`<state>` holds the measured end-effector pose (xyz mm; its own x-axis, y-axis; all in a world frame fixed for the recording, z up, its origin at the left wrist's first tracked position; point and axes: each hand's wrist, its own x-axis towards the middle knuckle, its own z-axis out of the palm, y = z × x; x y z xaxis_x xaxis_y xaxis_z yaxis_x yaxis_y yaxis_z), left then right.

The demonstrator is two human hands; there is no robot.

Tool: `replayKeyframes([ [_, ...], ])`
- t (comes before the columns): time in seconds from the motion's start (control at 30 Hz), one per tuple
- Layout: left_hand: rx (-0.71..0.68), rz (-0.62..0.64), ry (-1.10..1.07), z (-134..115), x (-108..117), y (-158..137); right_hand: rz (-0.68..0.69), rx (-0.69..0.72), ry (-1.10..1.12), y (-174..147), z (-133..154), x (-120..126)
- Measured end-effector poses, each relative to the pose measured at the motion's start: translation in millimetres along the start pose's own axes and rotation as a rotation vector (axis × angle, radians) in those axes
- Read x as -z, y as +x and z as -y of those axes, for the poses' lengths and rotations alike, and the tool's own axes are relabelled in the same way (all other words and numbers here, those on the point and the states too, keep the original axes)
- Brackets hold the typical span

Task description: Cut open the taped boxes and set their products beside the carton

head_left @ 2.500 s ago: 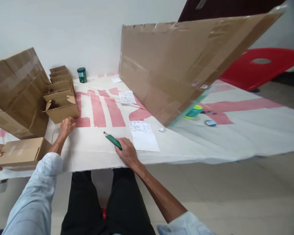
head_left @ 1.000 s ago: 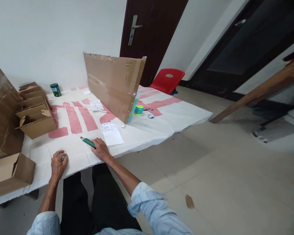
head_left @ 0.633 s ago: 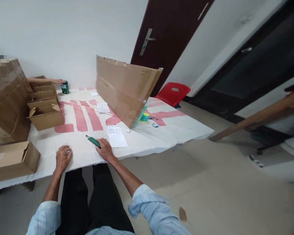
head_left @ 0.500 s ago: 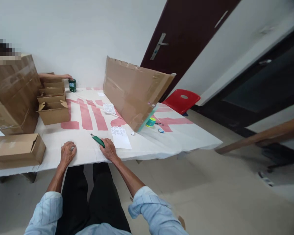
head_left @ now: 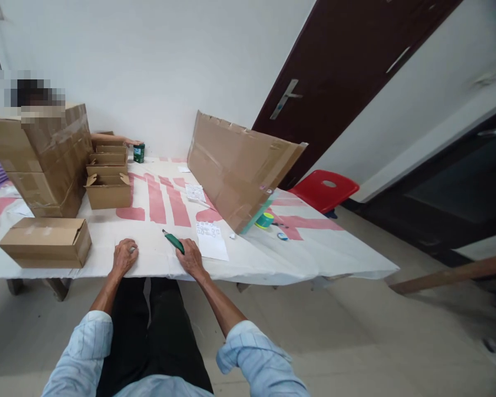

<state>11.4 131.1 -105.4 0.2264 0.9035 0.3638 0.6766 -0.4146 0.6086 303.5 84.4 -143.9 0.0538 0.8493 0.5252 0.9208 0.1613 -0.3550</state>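
Note:
My right hand [head_left: 190, 258] is closed around the green handle of a utility knife [head_left: 173, 241]. Its tip points away from me and to the left, low over the white tablecloth. A sheet of paper [head_left: 212, 242] with small printed shapes lies just right of this hand. My left hand [head_left: 124, 256] rests on the cloth near the table's front edge, fingers curled in. Something small and pale shows at those fingers, but I cannot make out what it is. Left of it lies a closed cardboard box [head_left: 41, 245].
Several open small boxes [head_left: 108, 194] stand in a row beside a large carton [head_left: 58, 165]. Behind it, a co-worker's hand [head_left: 130, 141] touches a green tin [head_left: 139, 153]. A cardboard panel [head_left: 235, 165] leans at the right, near a tape roll [head_left: 264, 220] and a red chair [head_left: 326, 190].
The view has swung left, so everything sits farther right in the picture and more of the large carton shows. Both hands keep about the same place on the table, the knife still held.

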Motion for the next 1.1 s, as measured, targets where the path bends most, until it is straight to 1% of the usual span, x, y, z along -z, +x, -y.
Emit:
replayKeyframes([
  [0.13, -0.002, -0.017, -0.014, -2.7, 1.0, -9.6, -0.013, 0.006, 0.016, -1.4, 0.5, -0.7],
  [0.33, -0.006, -0.049, -0.050, -6.2, -3.0, -23.5, -0.022, 0.020, 0.031, -2.8, -6.0, -3.1],
  [0.47, 0.015, -0.057, -0.074, -9.1, -5.4, -32.9, -0.003, 0.007, 0.051, -6.0, -8.8, -2.1],
  [0.6, 0.029, -0.054, -0.101, -15.4, -8.0, -48.9, 0.024, -0.012, 0.091, -13.7, -12.3, -0.5],
  [0.67, 0.031, -0.064, -0.117, -19.9, -6.1, -58.9, 0.019, -0.007, 0.093, -16.9, -15.6, -1.5],
  [0.73, 0.035, -0.099, -0.127, -25.0, 3.4, -69.2, 0.007, 0.012, 0.075, -18.8, -18.9, -3.2],
  [0.8, 0.050, -0.170, -0.121, -28.6, 25.9, -79.1, 0.000, 0.030, 0.055, -19.7, -20.9, -4.6],
  [0.83, 0.064, -0.233, -0.097, -28.5, 42.9, -83.2, -0.001, 0.036, 0.049, -19.9, -21.3, -4.9],
  [0.87, 0.080, -0.303, -0.070, -26.4, 63.8, -86.3, -0.001, 0.040, 0.044, -19.9, -21.3, -5.1],
  [0.9, 0.097, -0.436, 0.009, -21.8, 88.1, -87.9, -0.001, 0.042, 0.040, -19.7, -21.0, -5.2],
  [1.0, 0.172, -0.798, 0.214, 7.3, 170.3, -81.6, 0.003, 0.043, 0.021, -17.6, -19.7, -5.8],
  [1.03, 0.205, -0.877, 0.233, 20.4, 196.8, -76.3, 0.003, 0.042, 0.014, -16.6, -19.2, -6.2],
  [1.07, 0.253, -0.926, 0.216, 33.8, 220.8, -70.0, 0.001, 0.040, 0.007, -15.4, -18.7, -6.6],
  [1.1, 0.330, -0.940, 0.156, 46.5, 241.4, -63.5, -0.002, 0.037, 0.002, -14.3, -18.0, -7.0],
])
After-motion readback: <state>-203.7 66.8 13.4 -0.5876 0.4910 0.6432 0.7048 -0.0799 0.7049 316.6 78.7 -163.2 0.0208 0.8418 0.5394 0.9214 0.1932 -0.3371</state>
